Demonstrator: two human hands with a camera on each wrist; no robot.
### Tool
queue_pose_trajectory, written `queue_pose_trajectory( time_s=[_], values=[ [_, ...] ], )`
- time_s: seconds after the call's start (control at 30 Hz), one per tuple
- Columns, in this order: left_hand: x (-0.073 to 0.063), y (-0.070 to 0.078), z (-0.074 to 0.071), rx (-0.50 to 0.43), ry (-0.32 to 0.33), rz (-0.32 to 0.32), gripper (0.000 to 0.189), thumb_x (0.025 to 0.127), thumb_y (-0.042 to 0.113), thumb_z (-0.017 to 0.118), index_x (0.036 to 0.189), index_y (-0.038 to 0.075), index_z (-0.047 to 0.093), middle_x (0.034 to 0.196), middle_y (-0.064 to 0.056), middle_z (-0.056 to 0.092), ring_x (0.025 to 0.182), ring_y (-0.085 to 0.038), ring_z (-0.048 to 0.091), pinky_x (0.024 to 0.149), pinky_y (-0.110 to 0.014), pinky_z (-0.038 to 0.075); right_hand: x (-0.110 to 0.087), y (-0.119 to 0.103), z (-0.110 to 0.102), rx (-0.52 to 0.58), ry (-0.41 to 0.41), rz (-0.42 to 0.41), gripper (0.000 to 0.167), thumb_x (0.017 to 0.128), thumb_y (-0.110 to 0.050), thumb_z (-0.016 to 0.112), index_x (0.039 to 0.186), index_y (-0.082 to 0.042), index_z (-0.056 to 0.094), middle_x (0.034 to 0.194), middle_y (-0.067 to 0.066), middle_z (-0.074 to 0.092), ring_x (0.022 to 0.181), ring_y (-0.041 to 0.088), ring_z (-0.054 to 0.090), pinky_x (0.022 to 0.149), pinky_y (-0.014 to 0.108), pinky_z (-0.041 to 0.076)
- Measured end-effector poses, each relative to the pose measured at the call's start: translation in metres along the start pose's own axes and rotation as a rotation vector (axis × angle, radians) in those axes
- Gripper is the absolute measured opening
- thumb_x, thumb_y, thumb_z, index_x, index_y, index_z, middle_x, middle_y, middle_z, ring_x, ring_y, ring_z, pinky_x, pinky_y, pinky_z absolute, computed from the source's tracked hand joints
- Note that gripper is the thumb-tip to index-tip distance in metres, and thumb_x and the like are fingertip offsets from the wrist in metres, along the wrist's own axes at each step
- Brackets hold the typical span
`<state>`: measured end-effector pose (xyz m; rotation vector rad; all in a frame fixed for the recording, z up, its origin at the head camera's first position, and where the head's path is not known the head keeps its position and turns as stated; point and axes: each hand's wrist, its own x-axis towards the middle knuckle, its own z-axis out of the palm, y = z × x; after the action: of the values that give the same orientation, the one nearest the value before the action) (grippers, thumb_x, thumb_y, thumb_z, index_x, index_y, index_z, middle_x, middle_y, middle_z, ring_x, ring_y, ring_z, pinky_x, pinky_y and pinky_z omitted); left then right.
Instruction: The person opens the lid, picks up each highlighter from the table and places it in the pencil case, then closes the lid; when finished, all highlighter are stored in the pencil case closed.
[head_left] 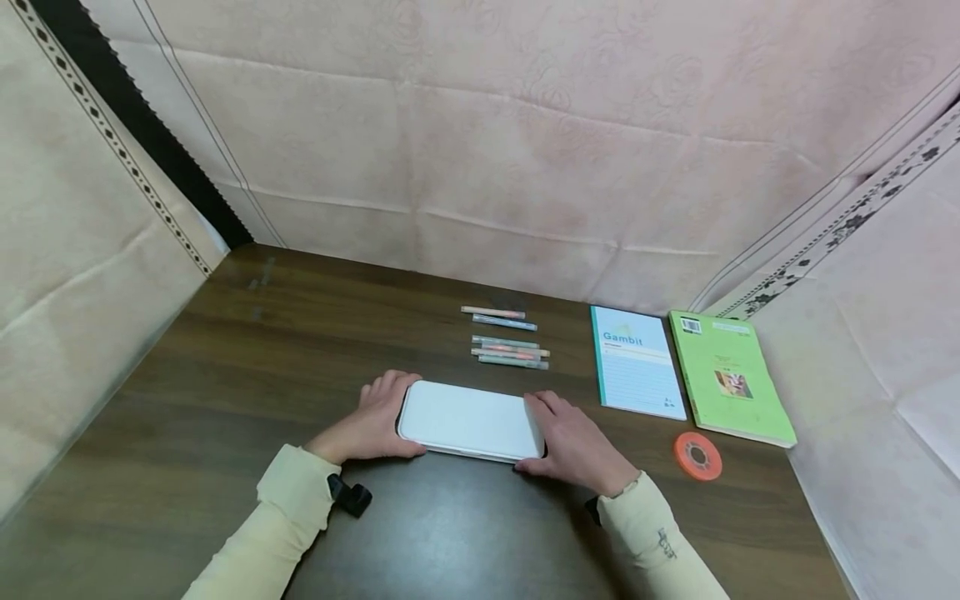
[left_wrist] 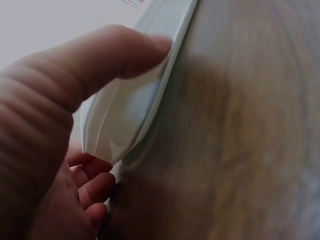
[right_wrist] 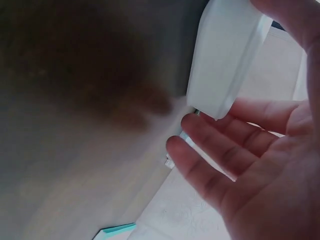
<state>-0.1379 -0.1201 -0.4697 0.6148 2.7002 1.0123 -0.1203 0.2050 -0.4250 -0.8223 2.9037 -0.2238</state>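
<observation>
A white, flat rectangular case with rounded corners [head_left: 471, 421] is between my two hands, its long side running left to right over the table. My left hand [head_left: 378, 423] grips its left end, thumb along the near side and fingers round the far corner. At the right end, my right hand [head_left: 576, 443] holds it in the same way, thumb at the near corner. The left wrist view shows the thumb pressed on the side wall of the case [left_wrist: 130, 102]. In the right wrist view some fingers reach past the end of the case [right_wrist: 225, 60]. Whether its underside touches the table cannot be told.
Several slim pens [head_left: 510, 352] lie beyond the case on the brown table [head_left: 315, 333], with two more pens [head_left: 501, 318] behind them. To the right are a light blue notebook [head_left: 637, 362], a green book [head_left: 731, 379] and an orange ring-shaped roll [head_left: 697, 456]. Pale cloth walls [head_left: 450, 150] surround the table.
</observation>
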Motion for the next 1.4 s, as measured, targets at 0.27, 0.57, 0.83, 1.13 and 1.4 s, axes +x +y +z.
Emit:
queue_pose_trajectory(
  time_s=[0.27,0.57,0.83,1.13,1.4],
  values=[
    [0.007,-0.004,0.004,0.028,0.011,0.022,0.096,0.066,0.046,0.085,0.140,0.008,0.036,0.131,-0.011,0.041,0.115,-0.025,0.037,0.091,-0.044,0.028,0.011,0.010,-0.008,0.009,-0.040,-0.047,0.082,0.068,-0.061,0.081,0.127,-0.010,0.055,0.109,0.000,0.054,0.086,0.010,0.051,0.081,0.030,0.052],
    [0.001,-0.008,0.007,0.025,0.019,0.054,0.098,0.065,0.047,0.086,0.140,0.008,0.036,0.130,-0.010,0.043,0.115,-0.024,0.039,0.089,-0.042,0.028,0.014,0.015,-0.017,0.127,-0.147,-0.082,0.070,0.071,-0.056,0.079,0.123,-0.012,0.059,0.108,-0.005,0.055,0.085,0.008,0.052,0.077,0.027,0.048],
    [-0.001,-0.004,0.002,0.022,0.017,0.045,0.102,0.063,0.048,0.087,0.141,0.007,0.035,0.129,-0.010,0.043,0.112,-0.025,0.039,0.089,-0.043,0.027,0.012,0.032,-0.028,0.366,-0.208,-0.043,0.061,0.084,-0.052,0.071,0.130,-0.013,0.062,0.109,-0.005,0.064,0.088,0.008,0.058,0.076,0.027,0.050],
    [-0.002,-0.003,0.003,0.008,0.028,0.011,0.097,0.063,0.050,0.087,0.135,0.006,0.041,0.129,-0.012,0.044,0.110,-0.026,0.038,0.089,-0.044,0.026,0.023,0.047,-0.031,0.603,-0.115,0.174,0.044,0.099,-0.055,0.048,0.105,-0.016,0.068,0.090,-0.001,0.072,0.083,0.017,0.067,0.082,0.039,0.053],
    [-0.003,-0.005,0.004,0.033,0.029,0.023,0.095,0.062,0.055,0.086,0.131,0.007,0.041,0.124,-0.009,0.044,0.108,-0.024,0.038,0.088,-0.043,0.027,0.039,0.044,-0.024,0.733,-0.023,0.297,0.047,0.104,-0.052,0.033,0.113,-0.011,0.054,0.088,0.010,0.067,0.076,0.021,0.067,0.079,0.038,0.056]
  ],
)
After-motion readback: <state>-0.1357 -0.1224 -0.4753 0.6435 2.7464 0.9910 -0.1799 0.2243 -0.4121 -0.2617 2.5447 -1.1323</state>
